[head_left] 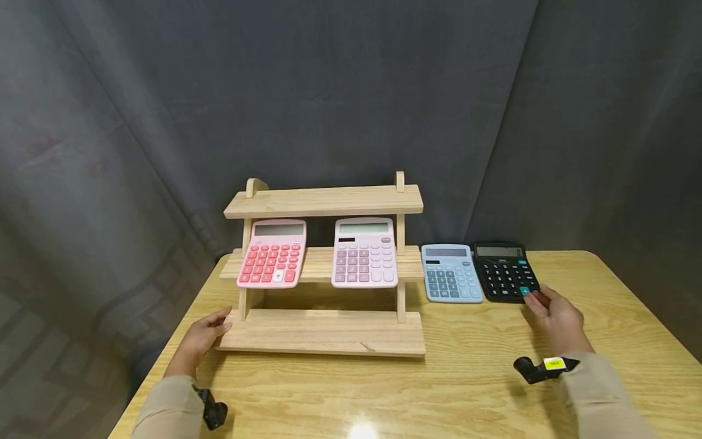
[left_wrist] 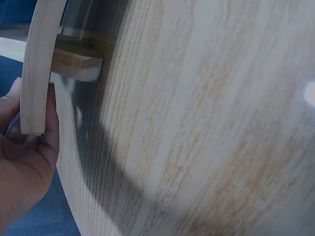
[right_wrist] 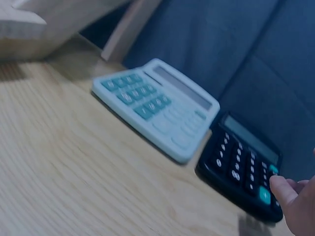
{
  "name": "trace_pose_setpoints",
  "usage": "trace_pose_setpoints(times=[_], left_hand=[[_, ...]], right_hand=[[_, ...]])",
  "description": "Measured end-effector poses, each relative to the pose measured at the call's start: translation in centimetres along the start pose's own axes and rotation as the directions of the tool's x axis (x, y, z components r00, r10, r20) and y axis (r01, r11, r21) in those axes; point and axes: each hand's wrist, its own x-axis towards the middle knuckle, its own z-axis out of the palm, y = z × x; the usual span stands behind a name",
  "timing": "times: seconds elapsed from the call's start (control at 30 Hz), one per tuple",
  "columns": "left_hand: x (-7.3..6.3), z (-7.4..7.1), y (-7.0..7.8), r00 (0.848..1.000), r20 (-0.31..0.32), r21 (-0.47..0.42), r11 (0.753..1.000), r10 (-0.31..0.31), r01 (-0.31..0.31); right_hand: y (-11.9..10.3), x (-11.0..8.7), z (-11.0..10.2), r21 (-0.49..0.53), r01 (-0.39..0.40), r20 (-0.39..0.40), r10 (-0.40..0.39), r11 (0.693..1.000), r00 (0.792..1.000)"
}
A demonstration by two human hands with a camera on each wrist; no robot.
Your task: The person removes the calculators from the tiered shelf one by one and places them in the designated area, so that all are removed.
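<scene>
A three-tier wooden display shelf [head_left: 323,332] stands on the table. My left hand [head_left: 203,334] grips the left end of its bottom board; in the left wrist view, thumb and fingers lie on opposite sides of the board [left_wrist: 37,73]. A pink calculator [head_left: 272,255] and a pale lilac calculator [head_left: 364,253] lean on the middle tier. Right of the shelf, a light blue calculator [head_left: 452,274] lies beside a black calculator [head_left: 506,272]. My right hand [head_left: 559,318] pinches the black one's near right corner, thumb by its teal plus key; the fingertips beneath are hidden.
The wooden table [head_left: 466,378] reaches back to a dark grey curtain [head_left: 356,91] hung behind the shelf. Shelf and calculators stand near the table's far edge. Each wrist wears a small black camera [head_left: 543,369].
</scene>
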Motion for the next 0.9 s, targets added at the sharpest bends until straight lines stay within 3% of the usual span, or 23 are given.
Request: trace_pose_setpoints(times=[0.07, 0.1, 0.23, 0.37, 0.63, 0.73, 0.8, 0.9], left_hand=[[0.0, 0.0, 0.1, 1.0, 0.002, -0.002, 1.0, -0.002, 0.002], [0.0, 0.0, 0.1, 1.0, 0.003, -0.007, 1.0, -0.001, 0.001], [-0.2, 0.0, 0.2, 1.0, 0.007, -0.023, 1.0, -0.001, 0.001], [-0.1, -0.1, 0.0, 1.0, 0.006, -0.028, 1.0, -0.001, 0.001], [0.2, -0.1, -0.2, 1.0, 0.012, -0.016, 1.0, -0.002, 0.002], [0.2, -0.1, -0.2, 1.0, 0.014, -0.009, 1.0, 0.0, 0.001], [0.1, 0.0, -0.1, 1.0, 0.012, -0.006, 1.0, -0.002, 0.002], [0.1, 0.0, -0.1, 1.0, 0.006, -0.004, 1.0, 0.0, 0.0]], right_hand=[[0.1, -1.4, 1.1, 0.069, -0.035, 0.042, 0.032, 0.997, 0.999], [0.0, -2.0, 1.7, 0.223, -0.077, 0.017, 0.075, 0.972, 0.997], [0.3, -3.3, 3.0, 0.241, -0.118, 0.099, 0.097, 0.963, 0.99], [0.7, -3.4, 3.5, 0.231, -0.141, 0.174, 0.101, 0.963, 0.98], [1.7, -4.7, 5.2, 0.219, -0.215, 0.327, 0.136, 0.952, 0.935], [2.4, -3.9, 5.1, 0.185, -0.197, 0.352, 0.122, 0.963, 0.928], [3.2, -2.1, 4.5, 0.136, -0.149, 0.364, 0.09, 0.98, 0.927], [4.1, 0.5, 3.6, 0.127, -0.144, 0.402, 0.082, 0.981, 0.912]])
